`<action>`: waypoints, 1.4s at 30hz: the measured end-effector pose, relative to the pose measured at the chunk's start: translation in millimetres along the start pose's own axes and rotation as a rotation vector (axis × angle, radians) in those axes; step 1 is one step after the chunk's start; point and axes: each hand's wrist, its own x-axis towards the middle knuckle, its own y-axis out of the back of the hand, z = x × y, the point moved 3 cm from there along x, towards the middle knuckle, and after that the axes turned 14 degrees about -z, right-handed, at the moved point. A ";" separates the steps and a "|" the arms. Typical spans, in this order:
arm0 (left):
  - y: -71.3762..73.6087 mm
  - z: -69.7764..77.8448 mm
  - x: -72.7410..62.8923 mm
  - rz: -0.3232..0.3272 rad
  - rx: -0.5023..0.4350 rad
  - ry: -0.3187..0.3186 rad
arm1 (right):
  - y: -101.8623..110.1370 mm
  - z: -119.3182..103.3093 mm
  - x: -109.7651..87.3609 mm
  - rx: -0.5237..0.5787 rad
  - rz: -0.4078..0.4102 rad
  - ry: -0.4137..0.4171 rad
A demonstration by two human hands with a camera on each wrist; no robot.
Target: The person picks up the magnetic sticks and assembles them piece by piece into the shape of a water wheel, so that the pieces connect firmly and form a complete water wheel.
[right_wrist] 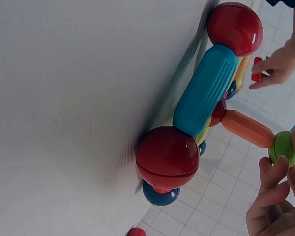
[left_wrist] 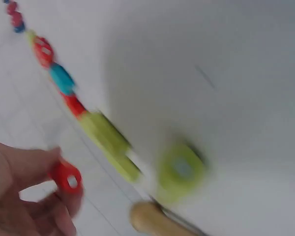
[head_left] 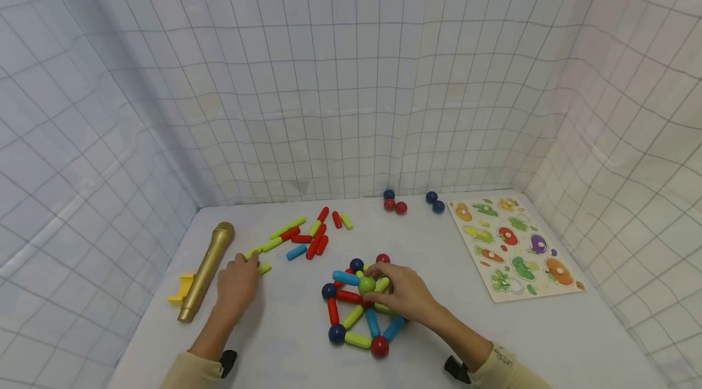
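My left hand [head_left: 237,282] pinches a red magnetic stick [left_wrist: 69,178] between thumb and fingers; the stick is hidden in the head view. Yellow-green sticks [head_left: 271,244] lie around its fingertips. With its fingertips, my right hand [head_left: 403,292] grips a green ball [head_left: 367,285] raised over a structure of sticks and balls. An orange-red stick [right_wrist: 248,128] runs from that ball down to a red ball [right_wrist: 218,113], and a blue stick [head_left: 347,278] sticks out from its side. Blue ball [head_left: 337,334] and red ball [head_left: 379,346] form front corners of the structure's base.
Loose red sticks [head_left: 301,239] and a blue stick [head_left: 297,252] lie beyond the left hand. Red balls [head_left: 401,208] and dark blue balls [head_left: 438,206] sit at the back. A gold microphone [head_left: 207,270] lies left, beside a yellow piece [head_left: 183,289]; a vegetable puzzle board [head_left: 518,286] lies right.
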 end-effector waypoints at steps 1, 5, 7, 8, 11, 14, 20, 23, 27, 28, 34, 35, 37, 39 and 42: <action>-0.4 10.0 0.6 -0.015 -0.086 -0.035 | 0.0 -0.2 -0.2 0.004 -0.001 -0.003; -7.8 50.7 -2.7 -0.087 -0.468 -0.177 | 0.5 -0.8 -0.1 0.010 -0.002 -0.026; -11.0 65.7 -5.2 -0.104 -0.561 -0.220 | 1.0 -1.1 0.3 0.010 0.001 -0.033; -11.7 71.1 -6.3 -0.093 -0.578 -0.246 | 1.0 -1.2 0.5 0.007 0.002 -0.036; -14.4 82.5 -5.8 -0.074 -0.597 -0.306 | 0.4 -1.0 0.5 0.003 0.002 -0.042; -18.1 90.1 -3.7 -0.070 -0.583 -0.356 | -0.1 -1.1 0.5 0.007 -0.004 -0.046; -28.2 96.0 2.2 -0.120 -0.535 -0.379 | -1.1 -1.7 1.0 -0.001 -0.008 -0.044; -32.3 96.0 4.7 -0.142 -0.484 -0.351 | 0.3 -1.2 1.7 -0.014 -0.017 -0.036; -37.7 96.8 7.8 -0.193 -0.414 -0.320 | 10.6 4.5 3.4 -0.032 -0.043 -0.040; -38.7 97.0 8.7 -0.203 -0.403 -0.317 | 15.7 7.9 5.6 -0.038 -0.037 -0.046; -38.2 94.4 9.4 -0.225 -0.403 -0.300 | 37.5 46.1 41.3 -0.141 0.000 -0.225; -38.3 93.5 8.6 -0.230 -0.403 -0.291 | 36.7 52.1 48.8 -0.164 -0.030 -0.265; -39.0 92.5 6.9 -0.240 -0.407 -0.279 | 32.7 60.7 61.9 -0.183 -0.111 -0.318; -39.1 92.9 5.2 -0.244 -0.409 -0.283 | 27.7 65.8 71.9 -0.197 -0.185 -0.362; -40.6 95.9 4.6 -0.258 -0.421 -0.291 | 23.4 67.0 79.6 -0.213 -0.230 -0.400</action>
